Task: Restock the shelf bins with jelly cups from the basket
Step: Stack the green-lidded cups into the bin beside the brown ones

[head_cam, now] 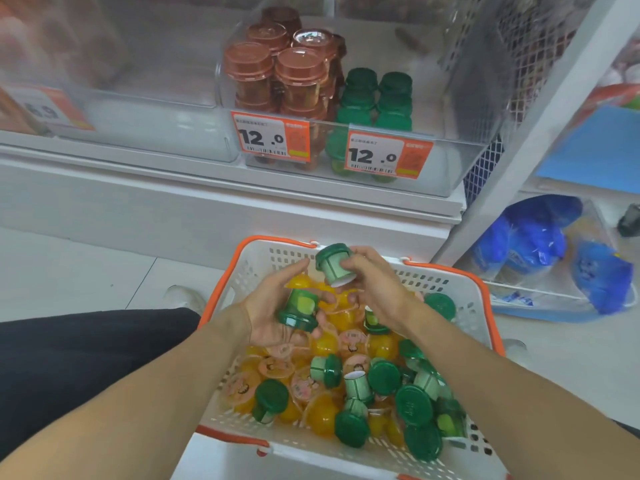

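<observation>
Setting: shop aisle, pale tiled floor; low white shelf [221, 188] ahead carrying clear bins, orange-rimmed basket [263, 258] on the floor just in front of it.

Shelf bins: right-hand clear bin [478, 157] holds brown-lidded cups [249, 64] stacked at left and green-lidded cups [377, 98] stacked at right, each group behind its own price tag reading 12.0; green side stands lower than brown, so likely the side needing stock. Left-hand bin [156, 126] looks nearly bare through its frosted wall.

Basket contents: loose jumble of green-capped jelly cups [414, 405] and small orange jelly cups [322, 344], tipped every way; nothing sorted.

Left hand [277, 306]: palm up, fingers loosely curled under one green cup [299, 310] lying cap-down in it; cradled, not pinched, probably as a holding place while more are gathered.

Right hand [374, 282]: closed by fingertips round a second green cup [334, 266], lifted above the basket's far end, cap tilted up toward the shelf.

Relation: both hands near each other over the basket; the two held cups apart, not touching.

Judgement: green cups picked out by colour to match the green stack; carrying several per trip saves reaching.

Risk: cradled cup could roll off the open palm.
</observation>
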`<state>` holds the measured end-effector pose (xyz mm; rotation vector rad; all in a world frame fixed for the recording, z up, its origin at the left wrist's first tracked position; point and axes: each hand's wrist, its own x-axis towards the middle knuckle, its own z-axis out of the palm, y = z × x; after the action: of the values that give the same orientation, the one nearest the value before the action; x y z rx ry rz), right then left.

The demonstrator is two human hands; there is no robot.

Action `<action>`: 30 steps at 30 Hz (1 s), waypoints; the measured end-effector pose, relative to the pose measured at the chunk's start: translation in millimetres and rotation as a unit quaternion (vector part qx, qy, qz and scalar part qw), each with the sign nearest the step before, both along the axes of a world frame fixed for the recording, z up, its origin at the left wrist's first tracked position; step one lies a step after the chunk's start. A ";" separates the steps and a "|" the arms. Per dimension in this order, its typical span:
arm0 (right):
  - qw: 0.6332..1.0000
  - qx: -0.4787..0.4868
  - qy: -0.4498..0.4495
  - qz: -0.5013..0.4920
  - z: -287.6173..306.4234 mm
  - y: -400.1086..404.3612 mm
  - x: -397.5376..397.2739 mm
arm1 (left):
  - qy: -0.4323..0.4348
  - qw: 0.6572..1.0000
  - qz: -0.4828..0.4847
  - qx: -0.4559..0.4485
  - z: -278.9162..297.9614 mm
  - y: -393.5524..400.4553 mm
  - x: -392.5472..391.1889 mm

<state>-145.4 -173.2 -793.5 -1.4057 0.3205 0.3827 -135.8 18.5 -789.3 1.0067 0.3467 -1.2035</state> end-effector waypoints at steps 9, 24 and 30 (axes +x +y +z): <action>0.939 -0.236 -0.231 0.091 72.3 11.8 9.8 | -0.083 0.992 0.095 -0.022 47.6 -5.4 15.4; 0.947 -0.116 -0.219 0.205 208.5 -17.1 25.5 | -0.260 0.946 -0.193 -0.016 175.2 -3.4 57.7; 0.886 -0.353 -0.287 0.085 249.1 -42.8 40.3 | -0.267 0.959 -0.091 -0.011 178.8 -29.5 63.0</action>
<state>-105.2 -216.1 -544.4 -2.1952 -0.1836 -0.0441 -72.8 -11.1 -610.5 1.3171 -0.1885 -1.0438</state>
